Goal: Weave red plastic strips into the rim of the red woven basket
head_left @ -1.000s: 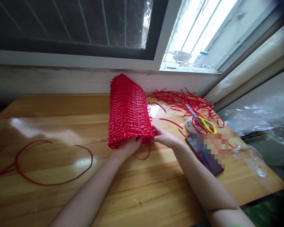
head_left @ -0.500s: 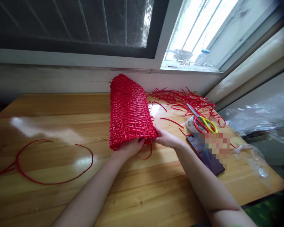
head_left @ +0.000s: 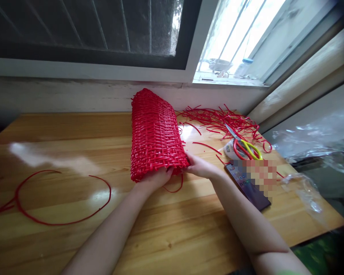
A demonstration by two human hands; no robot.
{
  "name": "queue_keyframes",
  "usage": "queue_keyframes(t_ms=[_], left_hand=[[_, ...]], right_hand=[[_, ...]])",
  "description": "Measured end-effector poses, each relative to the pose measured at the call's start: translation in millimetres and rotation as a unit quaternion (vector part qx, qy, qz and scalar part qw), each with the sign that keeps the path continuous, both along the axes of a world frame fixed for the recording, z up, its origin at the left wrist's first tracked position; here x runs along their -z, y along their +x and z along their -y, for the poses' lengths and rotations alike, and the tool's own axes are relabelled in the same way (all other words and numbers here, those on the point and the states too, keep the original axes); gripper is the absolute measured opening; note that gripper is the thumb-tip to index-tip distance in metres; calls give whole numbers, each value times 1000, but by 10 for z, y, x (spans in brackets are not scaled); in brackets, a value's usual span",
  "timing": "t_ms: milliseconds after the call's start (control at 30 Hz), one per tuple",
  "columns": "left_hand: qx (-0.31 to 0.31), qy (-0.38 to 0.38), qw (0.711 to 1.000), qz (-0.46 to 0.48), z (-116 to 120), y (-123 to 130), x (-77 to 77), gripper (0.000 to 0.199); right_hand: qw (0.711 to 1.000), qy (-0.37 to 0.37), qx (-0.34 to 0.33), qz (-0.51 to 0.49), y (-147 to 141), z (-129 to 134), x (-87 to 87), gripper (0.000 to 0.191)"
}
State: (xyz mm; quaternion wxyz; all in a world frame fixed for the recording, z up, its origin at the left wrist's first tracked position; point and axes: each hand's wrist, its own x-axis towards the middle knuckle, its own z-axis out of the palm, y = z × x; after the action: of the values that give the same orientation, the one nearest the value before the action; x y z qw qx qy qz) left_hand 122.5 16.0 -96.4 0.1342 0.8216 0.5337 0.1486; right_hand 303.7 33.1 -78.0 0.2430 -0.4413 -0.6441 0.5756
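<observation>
A red woven basket-like piece (head_left: 156, 131) lies on the wooden table, its near edge toward me. My left hand (head_left: 157, 176) reaches inside that near edge, with most of its fingers hidden by the weave; the part that shows is closed on the rim. At the right near corner, my right hand (head_left: 195, 165) grips the edge, thumb outside and the other fingers partly hidden. A thin red strand (head_left: 174, 191) loops down below the piece between the hands.
Red strips (head_left: 223, 118) lie heaped at the back right. Scissors with red and yellow handles (head_left: 248, 149) rest by a phone (head_left: 249, 187). A long red strand (head_left: 60, 224) curves over the table's left (head_left: 46, 244). Clear plastic (head_left: 306, 194) lies far right.
The whole view has shifted slightly, so things appear a little farther left. Both hands keep their places on the woven piece.
</observation>
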Motion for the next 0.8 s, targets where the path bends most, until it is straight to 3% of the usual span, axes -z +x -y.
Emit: queue_keyframes(t_ms=[267, 500, 800], left_hand=[[26, 2, 1000, 3, -25, 102, -170, 36], [41, 31, 998, -48, 10, 129, 8, 35], [-24, -9, 999, 45, -260, 197, 123, 34]], right_hand=[[995, 78, -9, 61, 12, -1, 14, 67], [991, 101, -11, 83, -1, 12, 27, 67], [993, 95, -10, 71, -3, 12, -22, 68]])
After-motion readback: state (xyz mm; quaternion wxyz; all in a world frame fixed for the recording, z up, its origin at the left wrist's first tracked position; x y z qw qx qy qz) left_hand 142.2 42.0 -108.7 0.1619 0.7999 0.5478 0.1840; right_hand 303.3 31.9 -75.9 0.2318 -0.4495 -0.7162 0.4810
